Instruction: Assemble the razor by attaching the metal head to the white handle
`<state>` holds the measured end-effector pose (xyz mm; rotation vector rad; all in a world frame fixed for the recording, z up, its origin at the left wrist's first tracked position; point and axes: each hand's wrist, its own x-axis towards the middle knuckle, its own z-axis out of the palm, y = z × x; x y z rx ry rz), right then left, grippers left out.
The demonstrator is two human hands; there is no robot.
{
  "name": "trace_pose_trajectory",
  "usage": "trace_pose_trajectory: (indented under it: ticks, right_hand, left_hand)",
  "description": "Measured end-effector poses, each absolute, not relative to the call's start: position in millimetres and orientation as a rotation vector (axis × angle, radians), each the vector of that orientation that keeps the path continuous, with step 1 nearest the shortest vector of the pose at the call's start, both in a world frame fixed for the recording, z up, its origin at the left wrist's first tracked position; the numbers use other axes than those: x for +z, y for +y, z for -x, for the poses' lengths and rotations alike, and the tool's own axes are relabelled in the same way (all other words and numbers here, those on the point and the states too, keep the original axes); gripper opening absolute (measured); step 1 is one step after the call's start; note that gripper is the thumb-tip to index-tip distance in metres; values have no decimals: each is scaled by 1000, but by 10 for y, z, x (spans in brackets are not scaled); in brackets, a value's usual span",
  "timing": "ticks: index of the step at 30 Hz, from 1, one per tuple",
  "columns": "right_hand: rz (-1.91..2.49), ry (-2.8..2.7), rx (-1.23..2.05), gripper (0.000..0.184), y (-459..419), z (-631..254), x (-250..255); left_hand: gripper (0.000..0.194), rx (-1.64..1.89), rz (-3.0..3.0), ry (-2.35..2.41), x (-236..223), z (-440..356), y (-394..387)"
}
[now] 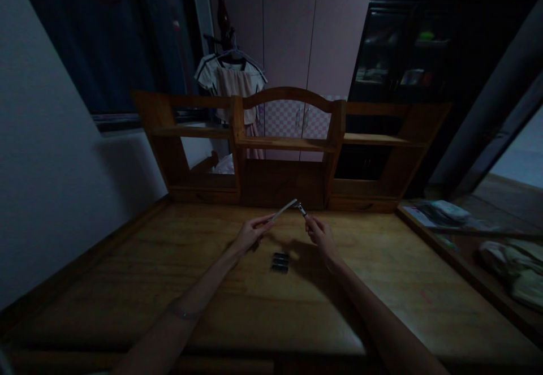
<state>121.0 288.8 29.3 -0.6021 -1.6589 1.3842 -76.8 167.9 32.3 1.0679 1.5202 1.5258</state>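
My left hand (253, 233) is closed around the lower end of a thin, pale, flat stick (283, 210), which slants up to the right. Between the fingers of my right hand (320, 232) is a slim tool with a dark handle and a silvery head (300, 208); it looks like a razor, but the dim light hides its details. The stick's far tip meets or overlaps the silvery head; whether they touch I cannot tell. Below and between my hands, several small black bars (280, 262) lie together on the wooden tabletop (190, 284).
A wooden shelf unit (288, 144) with open compartments stands along the table's back edge. At the right, beyond a raised wooden edge (462, 276), lie papers (445, 211) and a crumpled cloth (517, 267). A white wall (51, 166) borders the left side.
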Motion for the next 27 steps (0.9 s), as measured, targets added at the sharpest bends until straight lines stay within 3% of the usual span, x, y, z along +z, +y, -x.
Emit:
trace_pose_trajectory:
  ticks: [11, 27]
  right_hand:
    - [604, -1767, 1220, 43, 2889, -1242, 280]
    - [786, -1967, 661, 44, 2763, -1321, 456]
  left_hand:
    - [66, 1513, -1020, 1527, 306, 753, 1683]
    - [62, 1503, -1117, 1538, 329, 727, 1665]
